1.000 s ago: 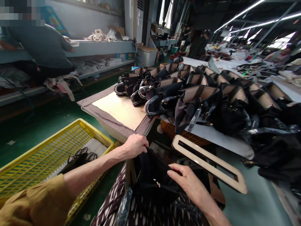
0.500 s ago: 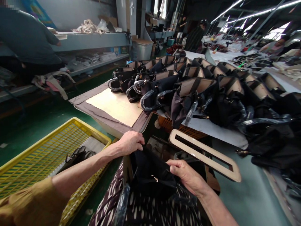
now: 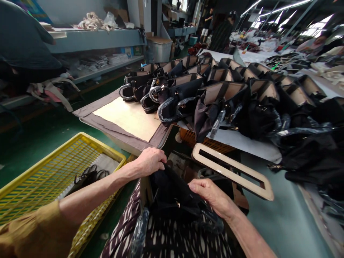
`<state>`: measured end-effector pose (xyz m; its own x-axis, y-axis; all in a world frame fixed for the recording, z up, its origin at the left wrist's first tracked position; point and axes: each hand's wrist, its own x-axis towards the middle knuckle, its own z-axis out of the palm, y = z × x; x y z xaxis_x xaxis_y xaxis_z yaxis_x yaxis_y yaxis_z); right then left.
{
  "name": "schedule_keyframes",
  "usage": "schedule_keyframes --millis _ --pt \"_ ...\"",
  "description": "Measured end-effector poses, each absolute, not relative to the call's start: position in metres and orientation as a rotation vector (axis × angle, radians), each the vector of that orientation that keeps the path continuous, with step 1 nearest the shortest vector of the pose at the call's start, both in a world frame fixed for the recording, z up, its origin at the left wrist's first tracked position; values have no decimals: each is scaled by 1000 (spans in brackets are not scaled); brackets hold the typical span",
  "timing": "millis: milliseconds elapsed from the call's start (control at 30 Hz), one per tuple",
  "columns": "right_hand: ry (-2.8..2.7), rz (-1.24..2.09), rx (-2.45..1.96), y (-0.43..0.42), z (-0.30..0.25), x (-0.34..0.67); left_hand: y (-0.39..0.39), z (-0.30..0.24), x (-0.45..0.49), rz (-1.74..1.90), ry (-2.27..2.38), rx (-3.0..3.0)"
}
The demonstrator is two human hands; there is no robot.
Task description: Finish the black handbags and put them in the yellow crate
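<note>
A black handbag (image 3: 172,200) with a small gold-coloured fitting and plastic-wrapped handles rests on my lap over patterned cloth. My left hand (image 3: 152,161) is closed on its upper far edge, fingers bent over the rim. On the other side, my right hand (image 3: 205,191) pinches the bag's right edge between thumb and fingers. The inside of the bag is too dark to make out. Just beyond my right hand, a pale, long frame with a slot (image 3: 232,172) sticks out over the table's near side.
Many similar black handbags (image 3: 185,89) crowd the table ahead. A padded board with a cream sheet (image 3: 129,116) lies at the left. Below it stands a yellow plastic basket (image 3: 80,138) with dark strapped items inside. A person (image 3: 24,39) is by the far-left bench.
My right hand has shifted slightly on the bag's right edge, and the wrapped handle below it shows more. My left hand keeps its hold. The whole view has tilted slightly.
</note>
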<state>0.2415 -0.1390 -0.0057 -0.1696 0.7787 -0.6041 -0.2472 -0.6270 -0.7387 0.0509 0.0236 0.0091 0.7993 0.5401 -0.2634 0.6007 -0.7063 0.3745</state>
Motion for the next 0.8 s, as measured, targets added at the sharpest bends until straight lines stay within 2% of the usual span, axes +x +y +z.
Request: schedule_keyframes --millis 500,800 --pt "-1235 1635 -1704 -146 -10 243 17 17 60 -293 773 2584" --pt "-1447 1177 -2098 -153 -6 238 13 19 71 -360 802 2617"
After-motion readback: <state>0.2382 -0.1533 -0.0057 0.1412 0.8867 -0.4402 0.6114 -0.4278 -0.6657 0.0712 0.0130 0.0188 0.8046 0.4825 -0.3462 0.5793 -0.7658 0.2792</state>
